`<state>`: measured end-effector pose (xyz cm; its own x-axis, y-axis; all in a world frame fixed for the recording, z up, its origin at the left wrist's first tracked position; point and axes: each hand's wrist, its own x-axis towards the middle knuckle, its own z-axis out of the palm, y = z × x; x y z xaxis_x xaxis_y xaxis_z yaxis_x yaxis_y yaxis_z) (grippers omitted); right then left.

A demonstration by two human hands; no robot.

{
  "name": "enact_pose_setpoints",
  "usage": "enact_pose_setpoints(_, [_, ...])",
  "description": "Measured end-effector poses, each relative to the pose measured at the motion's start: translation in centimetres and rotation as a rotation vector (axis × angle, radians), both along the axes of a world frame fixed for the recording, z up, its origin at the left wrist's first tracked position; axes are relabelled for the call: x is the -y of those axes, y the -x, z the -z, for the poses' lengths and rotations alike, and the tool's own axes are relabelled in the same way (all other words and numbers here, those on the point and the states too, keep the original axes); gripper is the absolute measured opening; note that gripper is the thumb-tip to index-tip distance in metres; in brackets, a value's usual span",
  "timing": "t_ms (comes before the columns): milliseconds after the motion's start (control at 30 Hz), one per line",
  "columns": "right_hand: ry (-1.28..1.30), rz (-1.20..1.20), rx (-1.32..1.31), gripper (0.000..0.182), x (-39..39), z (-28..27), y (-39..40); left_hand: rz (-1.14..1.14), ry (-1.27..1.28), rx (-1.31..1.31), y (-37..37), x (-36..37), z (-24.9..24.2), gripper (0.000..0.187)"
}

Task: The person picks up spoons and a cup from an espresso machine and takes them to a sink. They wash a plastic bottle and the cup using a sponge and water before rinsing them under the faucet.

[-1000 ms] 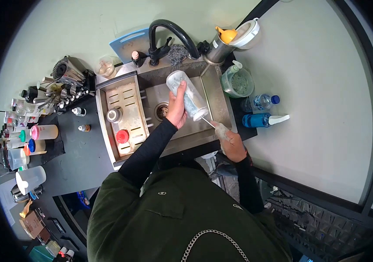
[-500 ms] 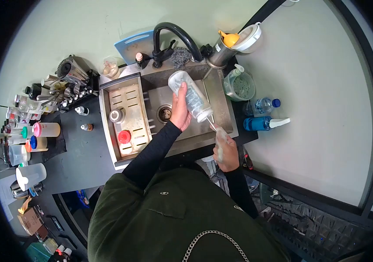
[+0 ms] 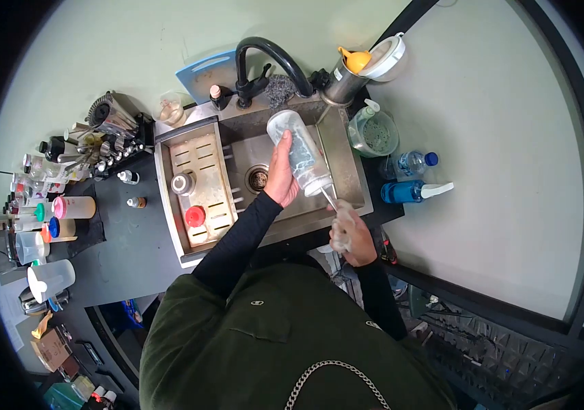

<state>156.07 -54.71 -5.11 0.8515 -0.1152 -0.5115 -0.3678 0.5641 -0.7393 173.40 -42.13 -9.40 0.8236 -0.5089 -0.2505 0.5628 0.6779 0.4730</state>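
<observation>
Lid (image 3: 195, 216), round and red, lies on the slotted metal tray (image 3: 203, 188) at the left of the rectangular steel sink (image 3: 244, 149). Farther right, the left hand (image 3: 282, 176) is clamped around a cloudy, translucent plastic bottle (image 3: 303, 156), tilted above the sink, its mouth toward the near right. The foam-covered right hand (image 3: 353, 238) is wrapped around a thin, pale rod (image 3: 331, 198) that meets that mouth. Slippery suds might loosen that grip, and a hard push on the rod could knock the bottle into the sink.
</observation>
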Motion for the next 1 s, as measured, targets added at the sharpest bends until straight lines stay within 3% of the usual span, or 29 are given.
enact_pose_setpoints(67, [-0.185,-0.297,0.071,0.031,0.7,0.9,-0.4,0.014,-0.004,0.016,0.1,0.3,0.1,0.057])
enact_pose_setpoints(133, [-0.049,-0.187,0.074,0.029,0.0,1.7,-1.1,-0.016,-0.056,0.066,0.2,0.5,-0.1,0.058])
enact_pose_setpoints(233, [-0.034,-0.259,0.010,0.028,0.2,0.0,-1.1,-0.026,-0.038,0.046,-0.2,0.3,0.6,0.060])
enact_pose_setpoints(300, [0.224,-0.186,-0.006,0.028,-0.5,-1.1,-0.3,-0.070,-0.051,0.054,-0.4,0.0,1.0,0.060])
enact_pose_setpoints(333, [0.222,-0.190,-0.007,0.028,-0.9,-0.8,0.0,-0.109,-0.062,0.061,-0.4,-0.1,1.1,0.060])
enact_pose_setpoints(400, [0.363,0.009,0.088,0.028,-2.3,-0.2,0.3,-0.109,-0.074,0.076,-0.1,-0.3,1.0,0.060])
enact_pose_setpoints(533, [0.347,0.102,0.069,0.030,-3.8,0.7,-0.5,-0.073,-0.087,0.167,1.2,0.5,-0.3,0.057])
enact_pose_setpoints(567, [0.558,-0.028,0.057,0.028,-2.8,2.5,-0.4,-0.073,-0.077,0.164,1.2,0.8,0.1,0.052])
enact_pose_setpoints(600, [0.559,-0.032,0.059,0.028,-2.3,2.7,-0.7,-0.077,-0.076,0.165,1.2,0.8,0.3,0.052])
enact_pose_setpoints(667, [1.377,-0.186,0.502,0.029,-1.5,2.9,-1.2,-0.126,-0.205,0.269,1.2,0.9,0.8,0.049])
enact_pose_setpoints(733, [1.357,-0.257,0.391,0.023,-1.5,1.7,-1.2,-0.127,-0.187,0.250,1.0,0.8,0.0,0.049])
enact_pose_setpoints(800, [1.463,-0.092,0.621,0.022,-1.8,1.2,-1.5,-0.131,-0.132,0.205,0.4,0.7,-0.7,0.052])
enact_pose_setpoints(933, [1.641,-0.095,0.580,0.025,-1.2,2.8,-1.6,-0.097,-0.181,0.188,0.2,0.8,-1.3,0.054])
enact_pose_setpoints(1000, [1.678,-0.331,0.310,0.028,-0.7,3.8,-2.2,-0.079,-0.289,0.205,1.3,1.2,-1.9,0.059])
